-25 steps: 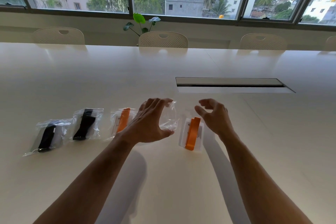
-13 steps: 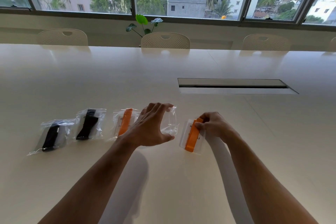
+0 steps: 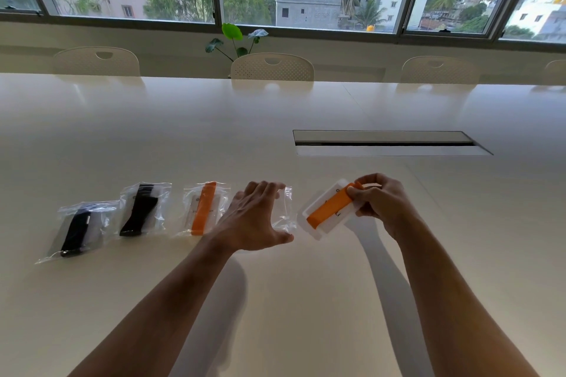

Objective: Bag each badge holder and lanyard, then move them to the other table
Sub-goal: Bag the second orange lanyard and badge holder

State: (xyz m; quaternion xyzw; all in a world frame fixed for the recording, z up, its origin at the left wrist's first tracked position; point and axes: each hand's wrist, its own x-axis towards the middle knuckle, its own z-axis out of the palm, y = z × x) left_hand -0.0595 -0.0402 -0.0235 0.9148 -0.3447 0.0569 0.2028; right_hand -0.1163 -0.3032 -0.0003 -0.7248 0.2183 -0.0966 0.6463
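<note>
A: What are the hands doing?

B: The right hand point(image 3: 378, 202) is pinching the far end of the badge holder point(image 3: 329, 216) with the orange lanyard point(image 3: 330, 208) folded on it, tilting it so the near end is dipping toward the table point(image 3: 306, 300). The left hand point(image 3: 254, 220) is arching over the empty clear bag point(image 3: 284, 211), fingers curled on its top edge and thumb reaching under the near edge; it seems to be gripping it.

A: How close are the two?

B: The holder's low corner is sitting just beside the bag's right edge, barely apart.

A: And further out?

B: Left of the left hand, three filled bags are lying in a row: one with an orange lanyard point(image 3: 203, 208) just beside the wrist, then two with black lanyards point(image 3: 139, 210) point(image 3: 78, 229). Beyond the right hand, a cable slot point(image 3: 389, 144) is lying well apart. Bare tabletop is stretching wide to the right of the right hand and toward the chairs point(image 3: 272, 67) at the far edge.
</note>
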